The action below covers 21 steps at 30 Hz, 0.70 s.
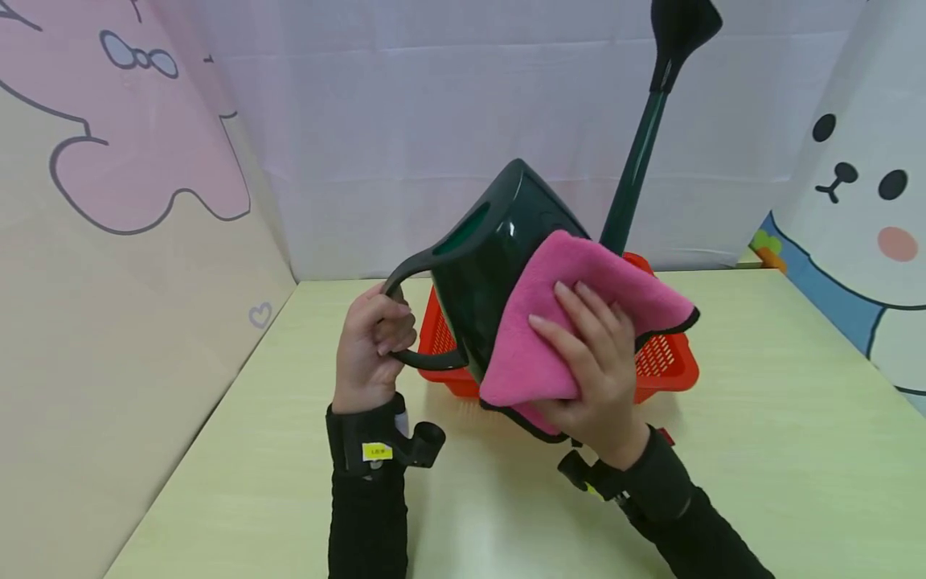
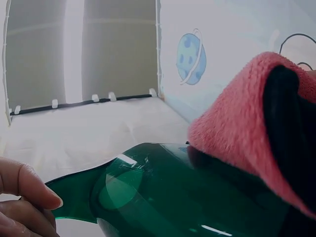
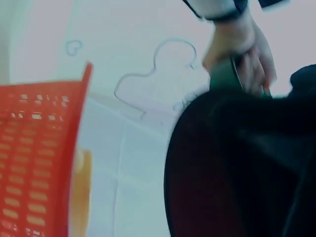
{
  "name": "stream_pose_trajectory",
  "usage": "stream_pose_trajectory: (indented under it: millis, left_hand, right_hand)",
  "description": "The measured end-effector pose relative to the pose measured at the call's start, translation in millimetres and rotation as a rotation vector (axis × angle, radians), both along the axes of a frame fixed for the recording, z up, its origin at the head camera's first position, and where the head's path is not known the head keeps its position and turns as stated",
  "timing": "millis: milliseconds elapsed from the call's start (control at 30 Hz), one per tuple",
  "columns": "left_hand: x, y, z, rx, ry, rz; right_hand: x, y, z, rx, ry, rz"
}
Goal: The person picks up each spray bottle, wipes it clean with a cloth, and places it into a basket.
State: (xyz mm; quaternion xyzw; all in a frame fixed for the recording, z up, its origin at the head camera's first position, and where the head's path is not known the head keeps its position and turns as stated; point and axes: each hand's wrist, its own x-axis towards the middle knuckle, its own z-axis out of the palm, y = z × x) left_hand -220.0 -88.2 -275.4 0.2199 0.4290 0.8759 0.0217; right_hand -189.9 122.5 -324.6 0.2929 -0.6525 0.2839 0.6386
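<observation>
A dark green watering can point(image 1: 481, 273) is held up in front of me, tilted, its long spout rising to the upper right. My left hand point(image 1: 376, 342) grips its looped handle; in the left wrist view the fingers point(image 2: 29, 185) are at the handle's green plastic. Against the can's side, my right hand point(image 1: 596, 362) presses a pink cloth point(image 1: 528, 338) with a black edge, fingers spread nearly straight over it. The same cloth point(image 2: 242, 128) lies against the glossy can body point(image 2: 163, 192) in the left wrist view. The can's base is partly covered by the cloth.
Behind the can, a red plastic basket point(image 1: 665, 362) with slotted walls stands on the pale table point(image 1: 253, 482). A white curtain point(image 1: 405, 121) closes off the back. Side walls carry cartoon drawings. Each wrist wears a black camera band.
</observation>
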Motion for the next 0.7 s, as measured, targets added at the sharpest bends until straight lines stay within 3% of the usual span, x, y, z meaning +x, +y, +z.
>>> stream_pose_trajectory:
  millis: [267,367,467,633,700]
  left_hand:
    - [1.1,2.8,-0.4,-0.048,0.003,0.026]
    - [3.6,2.4,0.5,-0.042,0.012,0.024]
    - [6.0,2.3,1.2,-0.026,0.028,0.016]
    - [8.0,2.5,2.3,0.000,0.038,-0.001]
    - [8.4,2.2,2.7,0.004,0.037,-0.004]
  right_hand:
    - [16.2,-24,-9.5,0.450,0.049,-0.156]
    - [16.4,-24,-10.5,0.515,0.084,-0.172]
    - [12.9,-21,-9.6,0.451,0.150,-0.156]
    - [0.9,-15,-6.0,0.208,0.295,-0.085]
    - [-2.1,-12,-3.8,0.111,0.310,-0.050]
